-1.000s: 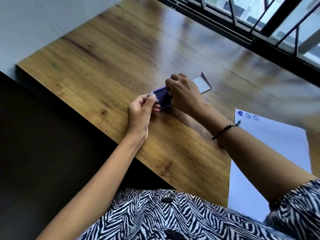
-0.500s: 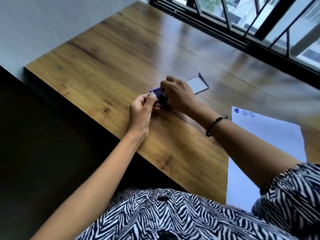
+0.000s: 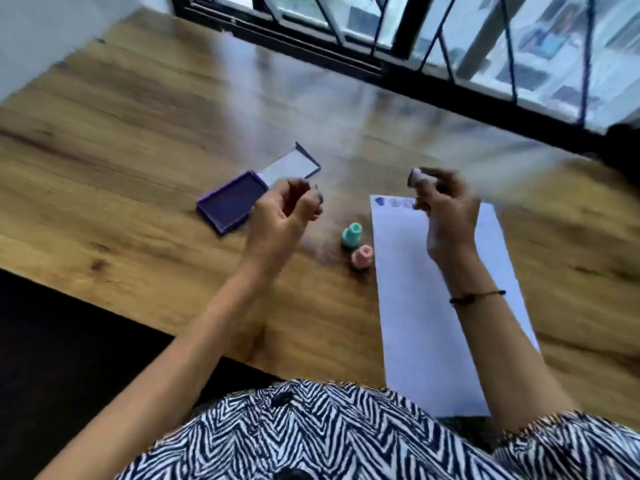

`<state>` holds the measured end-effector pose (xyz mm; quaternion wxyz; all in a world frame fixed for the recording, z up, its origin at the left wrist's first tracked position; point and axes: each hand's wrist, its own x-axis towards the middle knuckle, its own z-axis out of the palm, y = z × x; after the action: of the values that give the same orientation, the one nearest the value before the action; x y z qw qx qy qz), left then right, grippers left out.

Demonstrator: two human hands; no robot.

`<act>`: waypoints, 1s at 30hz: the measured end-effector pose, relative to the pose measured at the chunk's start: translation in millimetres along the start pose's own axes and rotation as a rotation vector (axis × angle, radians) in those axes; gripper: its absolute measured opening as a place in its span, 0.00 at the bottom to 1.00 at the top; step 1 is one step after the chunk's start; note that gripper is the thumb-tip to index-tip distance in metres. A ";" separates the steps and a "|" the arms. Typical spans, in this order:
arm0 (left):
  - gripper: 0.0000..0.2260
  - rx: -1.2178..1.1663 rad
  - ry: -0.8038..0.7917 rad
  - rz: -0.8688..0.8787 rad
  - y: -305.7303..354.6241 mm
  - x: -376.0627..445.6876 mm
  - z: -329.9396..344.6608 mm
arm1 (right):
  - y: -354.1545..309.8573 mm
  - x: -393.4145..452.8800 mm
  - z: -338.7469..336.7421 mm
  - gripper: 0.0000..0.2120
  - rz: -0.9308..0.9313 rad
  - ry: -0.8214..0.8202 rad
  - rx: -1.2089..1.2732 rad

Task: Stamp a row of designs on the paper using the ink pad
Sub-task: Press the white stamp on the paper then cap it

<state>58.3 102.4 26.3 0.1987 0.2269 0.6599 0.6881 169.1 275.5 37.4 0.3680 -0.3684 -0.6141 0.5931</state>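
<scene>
The small stamp (image 3: pixel 415 176) sits pinched in the right hand (image 3: pixel 446 209), lifted above the top edge of the paper (image 3: pixel 433 306), its face turned left. Three prints (image 3: pixel 394 201) run along that top edge, so the next free spot lies right of them, under the hand. The left hand (image 3: pixel 284 216) hovers half-curled; whether it holds anything, hard to tell. Ink pad (image 3: pixel 230 202) lies open, far left; green stamp (image 3: pixel 352 233) and pink stamp (image 3: pixel 362 256) stand beside the paper.

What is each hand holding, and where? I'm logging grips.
Right hand: a small stamp, pinched around its body by the fingertips. Left hand: too blurred to tell.
</scene>
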 end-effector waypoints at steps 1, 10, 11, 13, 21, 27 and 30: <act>0.09 0.089 -0.101 0.016 4.4 0.1 17.0 | 5.9 0.7 -17.7 0.05 0.046 0.070 0.027; 0.09 0.888 -0.730 0.293 -0.6 8.1 114.8 | 22.0 11.2 -45.7 0.04 0.081 0.074 -0.174; 0.09 0.940 -0.746 0.301 -2.6 10.2 117.5 | 20.1 15.9 -45.4 0.03 0.067 0.056 -0.254; 0.09 0.993 -0.766 0.323 -3.8 12.4 120.2 | 16.0 24.8 -43.3 0.03 0.003 0.015 -0.460; 0.06 1.085 -0.882 0.419 -3.3 14.0 124.6 | 14.4 40.1 -33.7 0.08 -0.148 -0.121 -0.980; 0.07 1.054 -0.906 0.430 -8.7 17.0 123.2 | 15.6 42.9 -26.7 0.09 -0.188 -0.155 -1.155; 0.07 1.033 -0.912 0.442 -9.8 18.3 122.6 | 16.5 42.7 -25.1 0.08 -0.190 -0.176 -1.215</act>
<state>113.6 213.7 20.7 0.1779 0.6844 0.6912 0.1492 172.1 325.4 22.2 0.0917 -0.4053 -0.9002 0.1303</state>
